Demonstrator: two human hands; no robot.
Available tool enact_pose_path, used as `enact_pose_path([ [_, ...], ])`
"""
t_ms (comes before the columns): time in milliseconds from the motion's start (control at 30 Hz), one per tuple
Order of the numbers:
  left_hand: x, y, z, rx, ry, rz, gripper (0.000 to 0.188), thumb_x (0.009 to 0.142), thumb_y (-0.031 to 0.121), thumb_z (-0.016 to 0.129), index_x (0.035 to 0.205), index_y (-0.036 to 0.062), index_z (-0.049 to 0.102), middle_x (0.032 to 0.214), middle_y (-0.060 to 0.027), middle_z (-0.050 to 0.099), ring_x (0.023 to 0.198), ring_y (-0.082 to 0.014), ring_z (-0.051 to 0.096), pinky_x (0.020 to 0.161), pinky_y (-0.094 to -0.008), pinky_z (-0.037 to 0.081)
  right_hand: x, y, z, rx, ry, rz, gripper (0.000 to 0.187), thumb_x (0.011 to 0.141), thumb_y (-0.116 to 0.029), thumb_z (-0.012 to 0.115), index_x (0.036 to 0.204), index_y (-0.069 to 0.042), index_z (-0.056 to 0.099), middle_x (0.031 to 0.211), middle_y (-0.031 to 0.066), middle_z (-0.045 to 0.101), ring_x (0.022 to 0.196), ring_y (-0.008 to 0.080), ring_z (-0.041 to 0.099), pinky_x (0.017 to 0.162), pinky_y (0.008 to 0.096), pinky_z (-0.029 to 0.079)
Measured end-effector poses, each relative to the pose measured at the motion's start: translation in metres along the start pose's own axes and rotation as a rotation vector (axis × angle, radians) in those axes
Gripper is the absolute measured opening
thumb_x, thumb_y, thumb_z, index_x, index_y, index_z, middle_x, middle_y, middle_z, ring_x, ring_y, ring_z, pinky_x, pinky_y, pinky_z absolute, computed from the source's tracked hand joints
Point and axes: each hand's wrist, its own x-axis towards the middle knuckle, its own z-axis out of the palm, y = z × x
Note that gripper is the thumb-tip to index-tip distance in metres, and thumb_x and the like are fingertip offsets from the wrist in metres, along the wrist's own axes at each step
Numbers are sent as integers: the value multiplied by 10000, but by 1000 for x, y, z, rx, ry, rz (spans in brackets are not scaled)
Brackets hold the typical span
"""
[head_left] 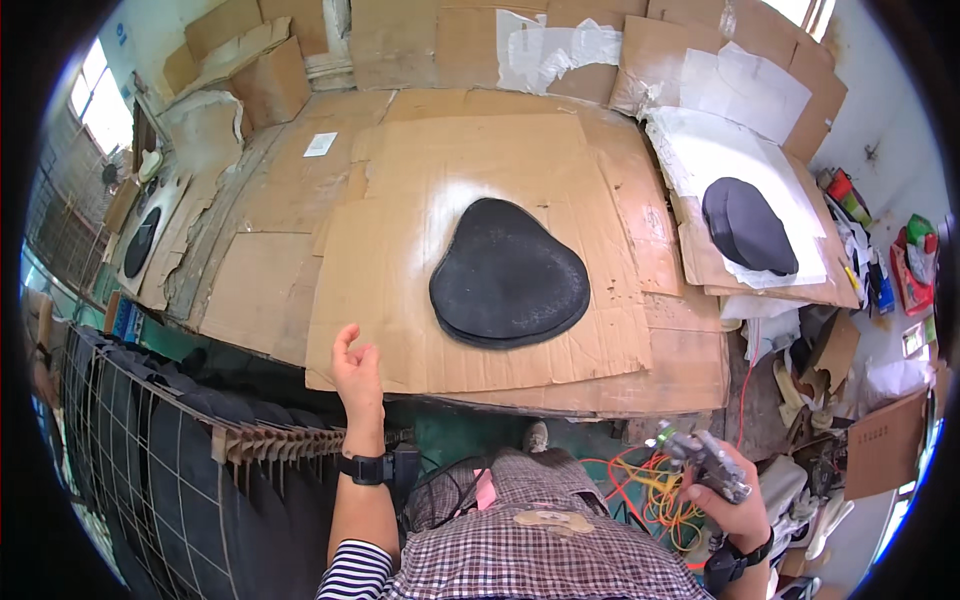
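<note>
A stack of black, rounded-triangular pads lies on the cardboard sheet in front of me. My left hand is raised by the near left edge of that sheet, fingers loosely bent and apart, with nothing in it. On the right, below the table edge, my right hand grips a metal spray gun, held well apart from the pads.
More black pads rest on a white-covered board at the right, and others at the far left. A wire rack holding several dark sheets stands lower left. Orange and yellow hoses lie tangled beside my right hand.
</note>
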Motion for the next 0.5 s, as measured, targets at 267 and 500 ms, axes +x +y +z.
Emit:
enact_pose_path([
  [267,-1,3,-5,50,32,-15,452,809,-17,574,1248,5,471,1024,-58,549,831,-100,524,777,-230,424,38,-1,30,116,-10,-98,524,797,-23,663,1275,24,453,900,68,609,784,129,596,737,273,500],
  [500,0,-7,-12,102,80,-50,433,798,-23,579,1223,-1,494,1119,-64,541,859,-109,539,790,-243,430,57,-10,23,145,210,-179,492,814,-100,681,1238,33,470,843,49,593,705,125,593,660,247,500],
])
